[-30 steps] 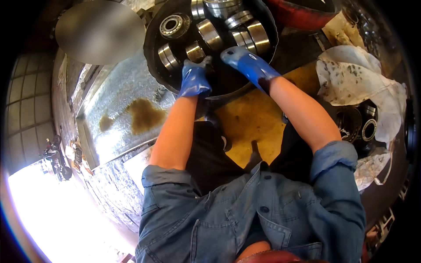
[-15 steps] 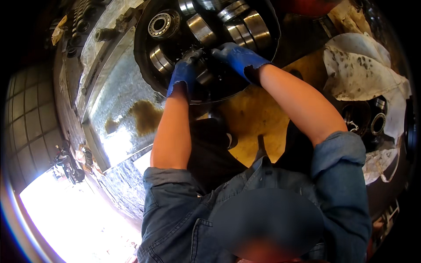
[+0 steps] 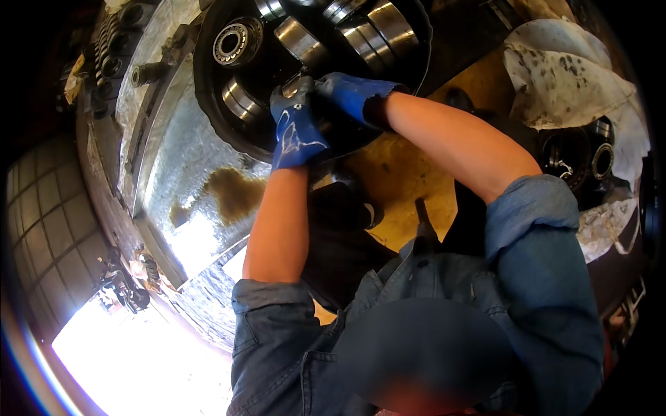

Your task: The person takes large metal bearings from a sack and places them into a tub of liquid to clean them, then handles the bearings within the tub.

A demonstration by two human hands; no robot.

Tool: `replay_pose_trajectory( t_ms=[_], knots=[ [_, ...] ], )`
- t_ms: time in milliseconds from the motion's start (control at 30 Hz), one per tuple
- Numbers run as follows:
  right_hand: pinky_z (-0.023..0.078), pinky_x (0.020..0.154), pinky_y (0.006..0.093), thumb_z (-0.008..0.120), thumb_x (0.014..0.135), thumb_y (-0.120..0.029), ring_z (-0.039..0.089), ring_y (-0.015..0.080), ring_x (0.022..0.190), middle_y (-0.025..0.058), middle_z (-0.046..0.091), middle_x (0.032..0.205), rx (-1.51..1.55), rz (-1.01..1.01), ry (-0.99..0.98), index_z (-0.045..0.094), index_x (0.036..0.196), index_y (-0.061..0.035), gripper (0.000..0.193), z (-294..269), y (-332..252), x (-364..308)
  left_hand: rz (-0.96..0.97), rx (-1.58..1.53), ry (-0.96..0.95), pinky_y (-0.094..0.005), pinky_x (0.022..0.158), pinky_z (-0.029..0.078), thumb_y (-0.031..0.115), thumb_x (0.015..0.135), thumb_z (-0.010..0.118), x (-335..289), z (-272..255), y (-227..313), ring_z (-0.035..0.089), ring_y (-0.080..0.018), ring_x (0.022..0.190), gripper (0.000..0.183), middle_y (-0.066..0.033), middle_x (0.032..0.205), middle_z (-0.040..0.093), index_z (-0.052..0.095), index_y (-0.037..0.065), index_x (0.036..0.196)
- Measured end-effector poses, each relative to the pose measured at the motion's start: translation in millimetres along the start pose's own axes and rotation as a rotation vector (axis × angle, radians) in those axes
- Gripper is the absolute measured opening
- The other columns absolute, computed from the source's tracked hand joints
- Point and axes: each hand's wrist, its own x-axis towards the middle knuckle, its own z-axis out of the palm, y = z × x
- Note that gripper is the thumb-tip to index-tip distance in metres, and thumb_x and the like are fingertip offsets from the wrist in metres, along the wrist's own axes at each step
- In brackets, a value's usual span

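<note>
Both my hands wear blue rubber gloves and meet over the near part of a round, dark tub (image 3: 208, 119). My left hand (image 3: 295, 125), its glove streaked with shiny wet lines, is closed on a bearing (image 3: 300, 84); only a small strip of its metal shows. From the right, my right hand (image 3: 347, 91) closes on the same piece, its fingertips partly hidden. Left of them, another bearing (image 3: 243, 102) lies on its side. Beyond that, a roller bearing (image 3: 234, 43) shows its ring of rollers. A wide steel ring (image 3: 300, 40) lies just past my fingers.
More shiny cylindrical bearings (image 3: 378, 38) fill the tub's far right. A metal sheet (image 3: 173, 132) with a brown oil stain (image 3: 234, 194) lies to the left. At right, a stained white cloth (image 3: 555, 76) hangs near more bearings (image 3: 602, 159). Yellowish floor (image 3: 388, 187) shows below the tub.
My hands have come together and the left wrist has turned, showing more of the glove's wet back. The view has shifted, so the tub sits higher and further left.
</note>
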Motion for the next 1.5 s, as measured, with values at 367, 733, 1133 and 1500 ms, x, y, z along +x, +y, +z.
replay_pose_trajectory(
  t_ms=[367,733,1133,1500],
  knots=[
    [0.049,0.079,0.0318,0.052,0.103,-0.030,0.064,0.0181,0.085,0.0112,0.071,0.093,-0.720,-0.249,-0.124,0.068,0.108,-0.0012,0.034,-21.3,21.7,38.5,0.202,0.233,-0.072,-0.0339,0.082,0.053,0.027,0.086,0.076,45.3,-19.7,-13.4,0.067,-0.0234,0.092,0.045,-0.0130,0.100,0.073,0.064,-0.008,0.112],
    [0.054,0.070,0.0410,0.065,0.086,-0.017,0.071,0.0287,0.080,0.0172,0.074,0.094,-0.368,0.060,0.043,0.073,0.109,-0.0042,0.028,-17.1,43.4,49.1,0.012,0.249,0.016,-0.0371,0.076,0.053,0.038,0.089,0.070,24.6,3.2,-1.2,0.066,-0.0262,0.083,0.050,-0.0145,0.093,0.072,0.068,-0.006,0.115],
    [0.051,0.073,0.0402,0.070,0.091,-0.043,0.068,0.0256,0.077,0.0163,0.074,0.087,-0.420,-0.240,-0.002,0.073,0.104,0.0000,0.045,-11.6,70.1,63.5,0.083,0.728,-0.155,-0.0373,0.098,0.049,0.031,0.109,0.037,-7.7,-4.3,27.4,0.064,-0.0286,0.111,0.049,-0.0210,0.124,0.068,0.052,-0.003,0.140],
    [0.051,0.071,0.0421,0.071,0.088,-0.052,0.063,0.0255,0.072,0.0117,0.072,0.088,-0.506,0.012,0.031,0.073,0.107,-0.0050,0.051,-21.5,62.4,68.2,0.526,1.227,-0.219,-0.0430,0.101,0.049,0.022,0.097,0.060,10.3,-29.6,-2.4,0.065,-0.0402,0.116,0.045,-0.0287,0.121,0.067,0.058,-0.002,0.134]
  ],
)
